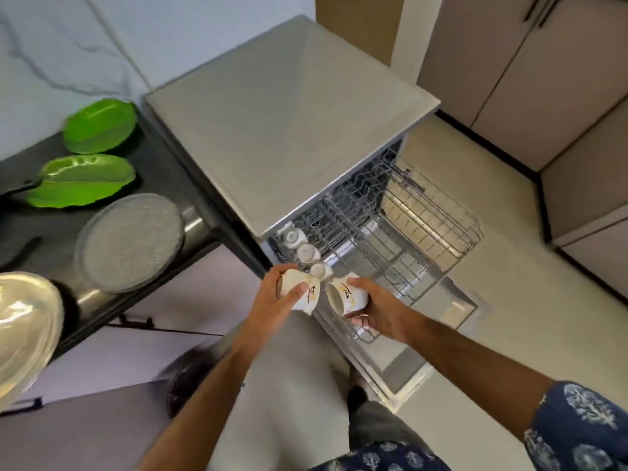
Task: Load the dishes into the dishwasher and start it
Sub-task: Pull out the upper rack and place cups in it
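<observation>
A: Where were the cups at that moment?

B: Each hand had one. The left hand [277, 295] gripped a cream ceramic cup with a dark and yellow motif [303, 294], its fingers [295, 291] curled round the body. The right hand [377, 309] held a matching patterned cup [346, 297] tipped on its side, mouth toward the left, fingers clamped over and under it. The two cups were just beside each other, above the near corner of the grey wire upper rack [401, 229].

A: And the rack itself?

B: It was pulled out of the open silver-grey dishwasher [289, 130], over the lowered door [424, 365]. Three white cups [307, 253] already sat upside down in a row along the rack's left edge, the nearest one almost touching the held cups.

A: Anything waiting at the side?

B: On the dark surface [159, 158] to the left lay two bright green leaf-shaped plates [98, 125], one behind the other, then a round textured clear glass plate [131, 243], and nearest the camera a pale glass bowl [23, 331], partly cut off by the frame edge.
</observation>
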Available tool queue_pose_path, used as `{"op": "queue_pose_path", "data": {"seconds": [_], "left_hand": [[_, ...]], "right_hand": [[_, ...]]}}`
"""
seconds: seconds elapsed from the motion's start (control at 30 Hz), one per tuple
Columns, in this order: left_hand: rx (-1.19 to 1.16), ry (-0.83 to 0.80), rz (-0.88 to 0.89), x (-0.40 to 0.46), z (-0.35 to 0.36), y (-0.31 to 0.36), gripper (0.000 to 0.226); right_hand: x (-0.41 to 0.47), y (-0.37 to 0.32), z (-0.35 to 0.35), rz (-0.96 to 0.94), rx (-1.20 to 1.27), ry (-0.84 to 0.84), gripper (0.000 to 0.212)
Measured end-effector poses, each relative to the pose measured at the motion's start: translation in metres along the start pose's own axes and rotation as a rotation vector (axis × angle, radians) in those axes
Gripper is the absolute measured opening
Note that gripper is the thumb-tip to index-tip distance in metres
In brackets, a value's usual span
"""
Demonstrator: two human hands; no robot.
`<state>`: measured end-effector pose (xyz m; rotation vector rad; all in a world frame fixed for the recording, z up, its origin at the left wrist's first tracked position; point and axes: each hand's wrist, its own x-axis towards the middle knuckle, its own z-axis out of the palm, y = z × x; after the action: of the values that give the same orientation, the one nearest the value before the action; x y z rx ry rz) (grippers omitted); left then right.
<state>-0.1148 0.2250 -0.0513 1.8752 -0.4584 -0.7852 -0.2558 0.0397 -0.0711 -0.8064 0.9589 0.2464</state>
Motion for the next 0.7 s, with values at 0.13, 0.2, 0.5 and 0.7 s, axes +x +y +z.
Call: {"op": "queue_pose_path", "data": {"seconds": [0.13, 0.2, 0.5, 0.7], "left_hand": [[0.173, 0.02, 0.034, 0.043, 0.037, -0.011, 0.048], [0.309, -0.018, 0.105, 0.07, 0.043, -0.026, 0.055], [0.687, 0.068, 0.383, 0.186, 0.07, -0.106, 0.064], [0.819, 0.141, 0.519, 0.198, 0.079, -0.143, 0.065]], "right_hand": [[0.057, -0.033, -0.031, -0.064, -0.051, 0.018, 0.036], [0.092, -0.048, -0.036, -0.129, -0.098, -0.005, 0.04], [0.255, -0.09, -0.046, -0.507, -0.511, 0.014, 0.062], [0.324, -0.115, -0.012, -0.784, -0.958, 0.116, 0.078]]}}
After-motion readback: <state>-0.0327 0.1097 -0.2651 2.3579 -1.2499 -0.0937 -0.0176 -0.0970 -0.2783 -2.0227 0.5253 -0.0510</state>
